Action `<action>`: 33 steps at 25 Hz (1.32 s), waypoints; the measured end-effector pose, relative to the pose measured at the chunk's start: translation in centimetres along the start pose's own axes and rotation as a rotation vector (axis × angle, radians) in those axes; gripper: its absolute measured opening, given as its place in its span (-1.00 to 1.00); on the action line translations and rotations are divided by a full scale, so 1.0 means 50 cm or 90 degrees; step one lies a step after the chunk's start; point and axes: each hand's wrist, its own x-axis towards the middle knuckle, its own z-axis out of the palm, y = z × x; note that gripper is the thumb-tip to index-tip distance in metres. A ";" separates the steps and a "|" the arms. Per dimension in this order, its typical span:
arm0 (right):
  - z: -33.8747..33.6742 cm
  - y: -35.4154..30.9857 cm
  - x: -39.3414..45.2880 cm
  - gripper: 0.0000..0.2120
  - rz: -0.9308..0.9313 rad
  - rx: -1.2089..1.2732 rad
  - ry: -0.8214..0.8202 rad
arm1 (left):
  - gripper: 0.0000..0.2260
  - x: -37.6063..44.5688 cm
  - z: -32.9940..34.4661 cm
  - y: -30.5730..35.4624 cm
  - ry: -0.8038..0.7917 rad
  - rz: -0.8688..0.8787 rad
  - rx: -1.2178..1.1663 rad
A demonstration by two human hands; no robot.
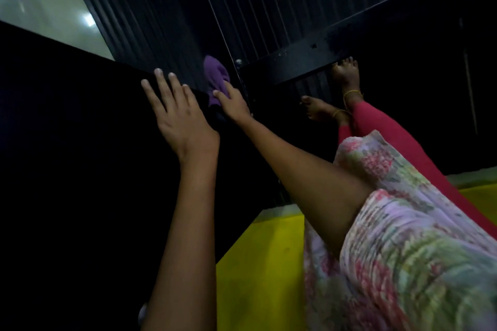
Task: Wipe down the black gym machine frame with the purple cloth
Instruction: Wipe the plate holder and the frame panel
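The black gym machine frame point(301, 56) fills most of the view, a broad dark panel on one side and a flat crossbar with small holes on the other. Below it lies a yellow floor strip point(258, 263). Against the frame's dark panel the left hand point(177, 118) rests flat, fingers straight and spread, holding nothing. Just beside it, where panel and crossbar meet, the right hand point(231, 102) presses the purple cloth point(216, 78) against the frame, fingers laid over the bunched fabric. Two bare feet point(345, 75) stand under the crossbar.
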 end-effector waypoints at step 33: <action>0.006 0.429 -0.119 -0.55 0.530 0.159 0.069 | -0.39 -0.020 0.086 0.078 0.181 -0.007 -0.046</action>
